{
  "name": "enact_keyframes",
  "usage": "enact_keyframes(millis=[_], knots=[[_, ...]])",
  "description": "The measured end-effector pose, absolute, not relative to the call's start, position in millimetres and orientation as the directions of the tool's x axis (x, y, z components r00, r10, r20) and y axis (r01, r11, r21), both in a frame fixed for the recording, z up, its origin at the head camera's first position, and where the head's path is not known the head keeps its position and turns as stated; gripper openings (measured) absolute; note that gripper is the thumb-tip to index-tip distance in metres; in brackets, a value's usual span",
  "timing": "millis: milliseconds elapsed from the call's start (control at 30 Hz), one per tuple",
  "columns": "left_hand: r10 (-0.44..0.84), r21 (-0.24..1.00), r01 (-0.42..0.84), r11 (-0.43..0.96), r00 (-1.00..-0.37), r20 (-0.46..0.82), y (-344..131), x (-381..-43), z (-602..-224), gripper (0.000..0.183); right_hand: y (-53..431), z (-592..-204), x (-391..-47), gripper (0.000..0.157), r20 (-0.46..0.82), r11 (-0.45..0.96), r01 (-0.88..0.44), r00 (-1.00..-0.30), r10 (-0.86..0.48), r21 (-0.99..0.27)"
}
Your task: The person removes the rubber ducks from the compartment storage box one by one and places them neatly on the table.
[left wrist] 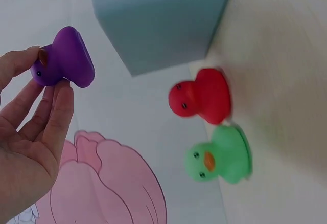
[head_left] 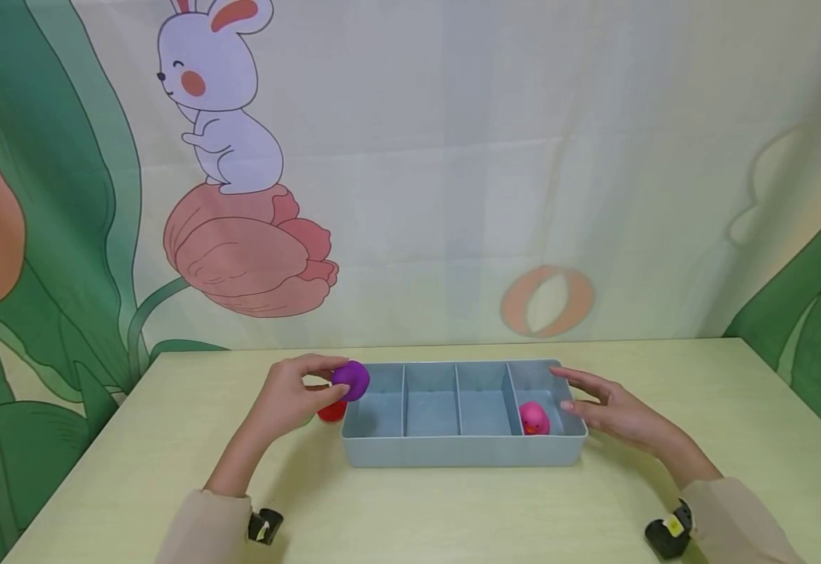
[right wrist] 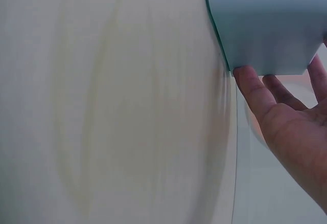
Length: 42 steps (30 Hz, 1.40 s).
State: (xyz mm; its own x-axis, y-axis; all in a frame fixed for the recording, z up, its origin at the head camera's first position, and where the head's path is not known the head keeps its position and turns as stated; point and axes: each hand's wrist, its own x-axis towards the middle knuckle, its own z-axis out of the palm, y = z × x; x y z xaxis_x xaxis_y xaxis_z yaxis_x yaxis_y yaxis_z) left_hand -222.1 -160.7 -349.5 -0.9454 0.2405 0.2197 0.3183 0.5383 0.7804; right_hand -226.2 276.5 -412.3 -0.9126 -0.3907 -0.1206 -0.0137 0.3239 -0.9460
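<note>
My left hand (head_left: 287, 399) pinches a purple rubber duck (head_left: 356, 381) between thumb and fingers. It holds the duck in the air by the left end of a blue-grey box (head_left: 463, 453) with a row of compartments. In the left wrist view the purple duck (left wrist: 69, 58) is tipped on its side. My right hand (head_left: 618, 411) rests on the box's right end with its fingers extended, fingertips at the wall. A pink rubber duck (head_left: 535, 420) sits in the rightmost compartment. Past the box's left end stand a red duck (left wrist: 209, 96) and a light green duck (left wrist: 225, 155).
The box stands on a pale wooden table (head_left: 467, 517), its long side facing me. Thin dividers separate the compartments. Behind the table hangs a printed curtain (head_left: 410, 196) with a rabbit and flowers. The red duck (head_left: 332, 410) is partly hidden behind my left hand.
</note>
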Motion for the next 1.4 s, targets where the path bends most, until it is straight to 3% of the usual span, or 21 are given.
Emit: enact_keyframes(millis=[633, 1400], knots=[[0.093, 0.676, 0.185, 0.714, -0.981, 0.171, -225, -225, -365, 0.038, 277, -411, -226, 0.062, -0.134, 0.341, -0.006, -0.913, -0.385, -0.940], [0.037, 0.673, 0.090, 0.734, -0.995, 0.093, -263, -234, -385, 0.037, 278, -413, -227, 0.062, -0.121, 0.318, -0.013, -0.909, -0.400, -0.948]])
